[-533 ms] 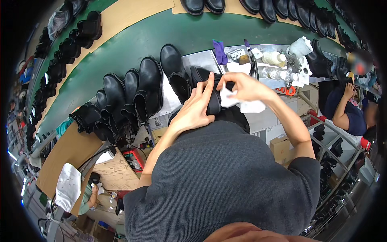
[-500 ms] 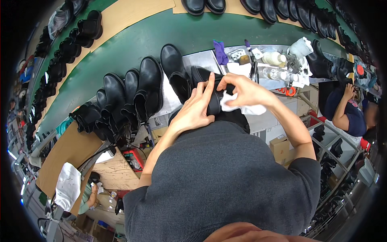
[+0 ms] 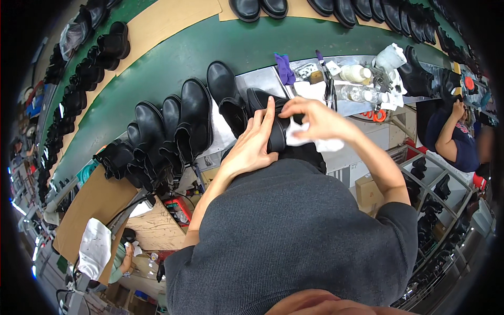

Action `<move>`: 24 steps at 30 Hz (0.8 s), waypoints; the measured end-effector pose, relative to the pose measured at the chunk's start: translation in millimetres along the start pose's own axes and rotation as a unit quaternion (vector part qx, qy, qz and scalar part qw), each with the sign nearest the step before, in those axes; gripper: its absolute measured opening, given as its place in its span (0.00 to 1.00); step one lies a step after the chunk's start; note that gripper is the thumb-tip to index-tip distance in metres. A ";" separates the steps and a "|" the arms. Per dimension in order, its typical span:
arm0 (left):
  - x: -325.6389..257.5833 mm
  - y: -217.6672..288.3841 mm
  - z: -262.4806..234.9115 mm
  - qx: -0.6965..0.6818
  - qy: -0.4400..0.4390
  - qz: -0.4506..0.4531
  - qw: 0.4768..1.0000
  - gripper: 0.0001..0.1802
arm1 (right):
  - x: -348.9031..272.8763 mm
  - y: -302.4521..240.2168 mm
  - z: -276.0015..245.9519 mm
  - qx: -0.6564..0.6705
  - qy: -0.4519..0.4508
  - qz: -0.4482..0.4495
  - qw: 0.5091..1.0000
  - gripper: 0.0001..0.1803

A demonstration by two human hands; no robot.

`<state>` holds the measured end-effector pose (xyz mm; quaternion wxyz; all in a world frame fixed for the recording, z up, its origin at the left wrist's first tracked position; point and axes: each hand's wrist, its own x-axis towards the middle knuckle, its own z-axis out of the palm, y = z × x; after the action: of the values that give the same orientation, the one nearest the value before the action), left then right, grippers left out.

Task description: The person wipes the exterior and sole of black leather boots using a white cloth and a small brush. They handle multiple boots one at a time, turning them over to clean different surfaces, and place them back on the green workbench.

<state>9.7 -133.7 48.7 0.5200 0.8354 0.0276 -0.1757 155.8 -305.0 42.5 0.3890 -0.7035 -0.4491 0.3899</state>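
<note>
A black leather boot (image 3: 276, 137) lies in front of my body at the bench edge, partly covered by my hands. My left hand (image 3: 251, 148) grips it from the left, index finger stretched along it and thumb on the near side. A crumpled white cloth (image 3: 329, 144) is pinched in my right hand (image 3: 321, 122), against the boot's right side; the fingertips are partly hidden. Just left of this boot stands another black boot (image 3: 222, 84), and further left several more black boots (image 3: 196, 107) are lined up.
On the bench at right are a purple cloth (image 3: 284, 68), a brush (image 3: 319, 58), a white bottle (image 3: 355, 73), clear bottles (image 3: 353, 93) and orange-handled scissors (image 3: 374, 115). A co-worker (image 3: 455, 134) sits far right. The green bench (image 3: 173, 50) carries rows of footwear beyond.
The whole view has shifted slightly. My left hand keeps its place on the boot, and my right hand with the white cloth has moved only a little.
</note>
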 end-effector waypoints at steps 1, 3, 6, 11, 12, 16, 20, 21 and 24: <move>-0.5 -0.4 0.2 0.000 0.001 0.006 1.000 0.63 | -7.7 -10.7 6.7 -0.042 0.016 0.002 0.999 0.25; 0.4 1.6 -0.2 -0.013 -0.010 -0.013 1.000 0.65 | -14.4 -26.8 18.2 -0.110 0.018 0.038 0.993 0.31; 0.9 0.6 2.2 -0.015 -0.006 -0.016 1.000 0.65 | -0.5 -14.6 1.7 -0.038 0.001 -0.008 0.999 0.22; 1.4 5.1 3.0 0.024 -0.014 -0.006 1.000 0.65 | 10.7 38.3 0.5 0.116 -0.031 0.073 0.990 0.11; 1.7 4.4 0.7 0.017 -0.018 -0.012 1.000 0.65 | 8.0 34.3 -0.8 0.071 -0.034 0.067 0.995 0.11; -0.8 1.3 -0.5 -0.003 -0.020 -0.016 1.000 0.65 | -8.1 -19.9 -1.8 -0.019 -0.012 0.049 0.999 0.23; 0.1 3.5 1.1 0.009 -0.029 -0.017 0.999 0.65 | 15.1 44.3 -0.5 0.232 -0.071 0.087 0.966 0.12; 1.0 4.5 0.5 0.015 -0.033 -0.022 0.999 0.65 | 17.9 49.6 1.7 0.275 -0.072 0.143 0.948 0.11; 1.0 4.8 -1.3 0.016 -0.041 -0.022 0.999 0.64 | 11.1 50.9 7.5 0.207 -0.044 0.113 0.971 0.12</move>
<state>12.1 -134.9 53.0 0.5034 0.8349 0.0217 -0.2216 169.1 -308.1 -8.4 0.4594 -0.6363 -0.2929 0.5461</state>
